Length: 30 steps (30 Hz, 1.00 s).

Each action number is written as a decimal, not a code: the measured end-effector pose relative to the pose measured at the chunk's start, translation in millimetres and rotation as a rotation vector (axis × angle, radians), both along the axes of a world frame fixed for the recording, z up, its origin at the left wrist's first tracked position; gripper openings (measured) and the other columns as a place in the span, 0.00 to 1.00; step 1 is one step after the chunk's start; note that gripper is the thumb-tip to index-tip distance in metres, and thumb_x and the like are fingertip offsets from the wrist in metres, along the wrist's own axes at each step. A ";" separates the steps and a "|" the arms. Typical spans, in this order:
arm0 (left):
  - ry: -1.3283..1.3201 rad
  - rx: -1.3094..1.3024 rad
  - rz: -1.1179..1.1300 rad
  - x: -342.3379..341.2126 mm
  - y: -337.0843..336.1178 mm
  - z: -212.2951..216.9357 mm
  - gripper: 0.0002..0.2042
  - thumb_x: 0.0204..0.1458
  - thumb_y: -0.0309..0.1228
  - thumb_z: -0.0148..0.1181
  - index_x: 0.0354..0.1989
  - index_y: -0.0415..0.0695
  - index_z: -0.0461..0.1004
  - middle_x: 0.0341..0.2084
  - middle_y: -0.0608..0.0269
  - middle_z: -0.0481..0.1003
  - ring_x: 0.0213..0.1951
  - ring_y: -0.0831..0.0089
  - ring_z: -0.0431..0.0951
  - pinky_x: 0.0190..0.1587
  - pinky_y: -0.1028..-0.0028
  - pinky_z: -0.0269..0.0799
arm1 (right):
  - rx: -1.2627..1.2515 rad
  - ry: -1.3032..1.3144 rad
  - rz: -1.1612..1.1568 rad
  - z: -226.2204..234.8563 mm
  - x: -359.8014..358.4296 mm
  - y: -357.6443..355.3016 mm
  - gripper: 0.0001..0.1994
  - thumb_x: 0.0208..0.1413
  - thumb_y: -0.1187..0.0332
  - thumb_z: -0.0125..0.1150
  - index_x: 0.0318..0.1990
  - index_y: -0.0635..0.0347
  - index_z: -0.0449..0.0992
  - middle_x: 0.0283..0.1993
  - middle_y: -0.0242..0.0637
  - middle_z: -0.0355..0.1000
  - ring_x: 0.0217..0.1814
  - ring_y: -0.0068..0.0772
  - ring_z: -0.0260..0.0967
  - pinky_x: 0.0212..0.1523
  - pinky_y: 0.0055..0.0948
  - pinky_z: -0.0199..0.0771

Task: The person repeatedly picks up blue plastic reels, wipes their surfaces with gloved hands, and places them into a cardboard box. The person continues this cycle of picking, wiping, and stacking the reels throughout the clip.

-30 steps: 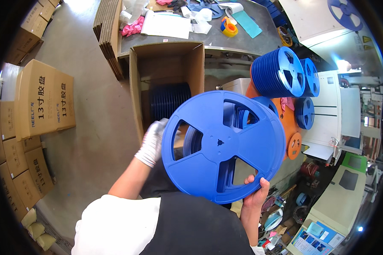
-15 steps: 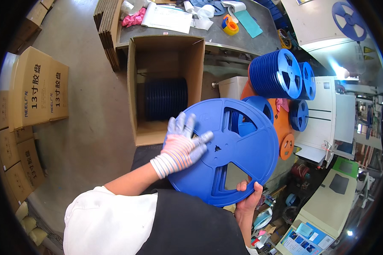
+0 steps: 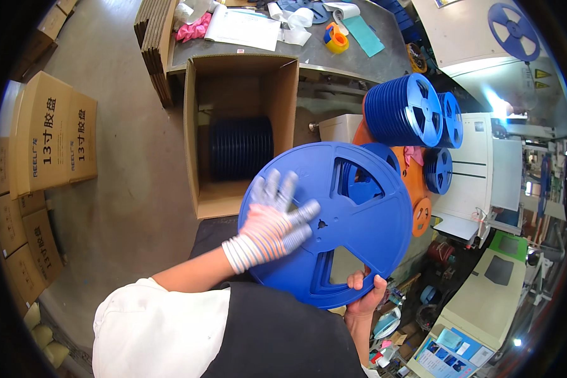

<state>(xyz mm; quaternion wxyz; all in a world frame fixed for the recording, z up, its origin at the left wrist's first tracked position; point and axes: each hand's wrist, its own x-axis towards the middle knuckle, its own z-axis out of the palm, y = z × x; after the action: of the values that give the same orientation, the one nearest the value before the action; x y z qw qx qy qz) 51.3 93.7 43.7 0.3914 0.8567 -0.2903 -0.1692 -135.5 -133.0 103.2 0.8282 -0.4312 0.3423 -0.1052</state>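
Observation:
In front of my body is a large blue plastic reel with cut-out windows and a small centre hole. More blue layers show through its windows, so I seem to hold several reels together. My left hand, in a grey and striped knit glove, lies flat on the reel's left face with fingers spread. At the lower right edge my bare right hand grips the reel, fingers hooked through a window and thumb on the rim. Beyond the reel, an open cardboard box contains a row of dark blue reels.
Blue reel stacks stand on an orange surface at the right. A grey worktable at the back bears papers and a tape roll. Cartons are piled at left; machines line the right.
My left hand has slid slightly right across the reel's face, its fingers still spread. The right hand keeps its grip on the rim. The surroundings have shifted a little left in view.

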 end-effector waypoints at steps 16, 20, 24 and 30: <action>0.860 -0.741 0.572 34.9 60.5 -55.7 0.15 0.55 0.24 0.64 0.50 0.39 0.72 0.41 0.63 0.77 0.45 0.73 0.77 0.55 0.72 0.72 | 0.013 -0.058 0.022 -4.1 22.2 -10.7 0.24 0.64 0.51 0.55 0.58 0.60 0.69 0.60 0.42 0.71 0.47 0.40 0.73 0.46 0.40 0.75; 1.282 -1.194 0.665 45.1 86.0 -54.2 0.09 0.58 0.24 0.59 0.46 0.40 0.72 0.39 0.51 0.79 0.38 0.65 0.83 0.38 0.72 0.84 | -0.063 -0.060 0.073 -6.3 43.0 -13.4 0.25 0.64 0.50 0.57 0.57 0.62 0.68 0.60 0.42 0.69 0.64 0.49 0.67 0.63 0.48 0.69; 1.336 -1.305 0.704 37.7 105.4 -66.8 0.10 0.60 0.23 0.58 0.48 0.37 0.72 0.40 0.50 0.79 0.38 0.65 0.83 0.38 0.72 0.85 | -0.008 -0.133 0.097 -12.7 45.7 -15.5 0.20 0.63 0.56 0.60 0.54 0.61 0.68 0.64 0.42 0.64 0.71 0.50 0.58 0.70 0.48 0.57; 1.209 -1.380 0.797 23.2 131.5 -79.0 0.12 0.61 0.23 0.56 0.52 0.36 0.71 0.43 0.51 0.78 0.40 0.66 0.82 0.38 0.72 0.85 | -0.052 -0.054 -0.067 -20.8 34.1 -22.3 0.19 0.62 0.61 0.61 0.55 0.63 0.69 0.66 0.46 0.62 0.63 0.53 0.69 0.52 0.42 0.79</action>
<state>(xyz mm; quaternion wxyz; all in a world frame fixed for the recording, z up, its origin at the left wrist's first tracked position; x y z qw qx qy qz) 74.4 225.2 -35.3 0.9131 0.2469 0.2313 -0.2276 -101.4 -155.3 82.4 0.8216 -0.4380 0.3310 -0.1534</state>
